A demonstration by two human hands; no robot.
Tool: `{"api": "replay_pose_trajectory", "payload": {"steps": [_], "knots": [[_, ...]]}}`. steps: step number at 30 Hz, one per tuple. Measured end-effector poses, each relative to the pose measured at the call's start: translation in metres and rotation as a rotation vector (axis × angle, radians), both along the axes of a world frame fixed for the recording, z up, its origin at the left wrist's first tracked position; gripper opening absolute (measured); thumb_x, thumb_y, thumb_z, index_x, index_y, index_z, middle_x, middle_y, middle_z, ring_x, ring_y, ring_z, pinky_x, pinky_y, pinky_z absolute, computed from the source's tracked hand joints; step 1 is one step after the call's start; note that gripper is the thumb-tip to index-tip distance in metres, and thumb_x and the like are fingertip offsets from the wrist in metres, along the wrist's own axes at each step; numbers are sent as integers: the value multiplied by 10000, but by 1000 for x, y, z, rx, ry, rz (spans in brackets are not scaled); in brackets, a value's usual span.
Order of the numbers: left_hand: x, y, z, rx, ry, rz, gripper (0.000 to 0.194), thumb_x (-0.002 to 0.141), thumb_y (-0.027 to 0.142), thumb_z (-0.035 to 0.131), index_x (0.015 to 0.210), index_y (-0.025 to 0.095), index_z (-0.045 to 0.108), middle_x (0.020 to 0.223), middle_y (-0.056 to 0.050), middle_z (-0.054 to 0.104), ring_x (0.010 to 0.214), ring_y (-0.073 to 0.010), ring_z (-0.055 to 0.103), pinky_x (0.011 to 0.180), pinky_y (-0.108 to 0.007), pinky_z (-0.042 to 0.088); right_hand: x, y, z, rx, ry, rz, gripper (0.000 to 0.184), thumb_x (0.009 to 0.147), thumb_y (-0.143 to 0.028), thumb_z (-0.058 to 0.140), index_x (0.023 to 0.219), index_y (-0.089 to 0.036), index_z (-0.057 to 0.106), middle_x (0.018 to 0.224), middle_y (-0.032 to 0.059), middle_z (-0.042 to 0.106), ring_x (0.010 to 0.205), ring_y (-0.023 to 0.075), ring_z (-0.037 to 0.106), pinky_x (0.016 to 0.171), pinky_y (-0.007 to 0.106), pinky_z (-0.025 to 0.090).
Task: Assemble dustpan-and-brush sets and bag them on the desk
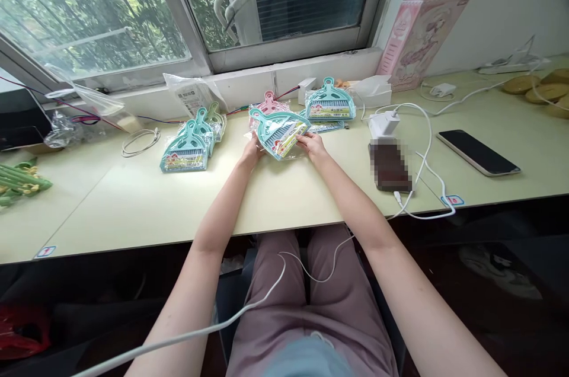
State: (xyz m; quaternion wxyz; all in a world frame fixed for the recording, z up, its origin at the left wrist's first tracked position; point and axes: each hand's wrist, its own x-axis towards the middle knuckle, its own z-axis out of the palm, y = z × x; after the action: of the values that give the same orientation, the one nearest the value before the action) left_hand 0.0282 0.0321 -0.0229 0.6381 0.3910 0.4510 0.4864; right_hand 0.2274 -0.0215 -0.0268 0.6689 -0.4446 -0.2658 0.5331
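Both hands hold a teal mini dustpan-and-brush set (281, 133) in clear plastic wrap, tilted above the table. My left hand (252, 149) grips its left side, fingers partly hidden behind it. At the right corner, by the yellow label, my right hand (312, 144) pinches the wrap. Just behind is a pink dustpan set (269, 102), partly covered. To the left lies a group of wrapped sets, a teal dustpan set (185, 150) in front and a green one (216, 120) behind. Another teal set (329, 103) rests at the back right on a further packet.
A phone (391, 165), blurred out, lies right with a white charger (384, 123) and cable. Farther right is a black phone (479, 152). A pink box (422, 39) stands by the window. Green stems (22, 181) lie far left. A white cable (249, 307) crosses my lap.
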Motion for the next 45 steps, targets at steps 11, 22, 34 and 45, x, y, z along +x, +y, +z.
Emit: {"api": "replay_pose_trajectory", "payload": {"steps": [11,22,34,45], "knots": [[-11,1,5,117,207,217,459,972,550,398,1136,190,633,1068,-92,705,859,-191,686,731,-313,557,3,-8,16,63,-42,-19,183,696,-16,746,788,-150,661,816,11,723,835,159,705,940,365,598],[-73,6,26,345,277,-300,642,845,665,521,1262,192,641,1225,-131,677,1002,-227,668,746,-298,530,26,-17,26,64,-283,349,282,624,-46,812,872,-146,724,841,41,749,772,172,708,918,420,595],[-74,3,21,369,402,-290,477,677,563,779,940,166,757,954,-96,728,675,-130,633,554,-220,449,12,-15,21,61,-361,419,286,714,-21,712,969,-150,719,921,67,761,850,189,714,924,422,585],[-72,1,23,353,421,-123,290,676,404,739,823,156,763,905,-119,740,769,-214,687,613,-271,507,12,-19,31,90,-310,362,291,657,-37,768,919,-150,715,844,55,760,794,186,712,877,411,605]]}}
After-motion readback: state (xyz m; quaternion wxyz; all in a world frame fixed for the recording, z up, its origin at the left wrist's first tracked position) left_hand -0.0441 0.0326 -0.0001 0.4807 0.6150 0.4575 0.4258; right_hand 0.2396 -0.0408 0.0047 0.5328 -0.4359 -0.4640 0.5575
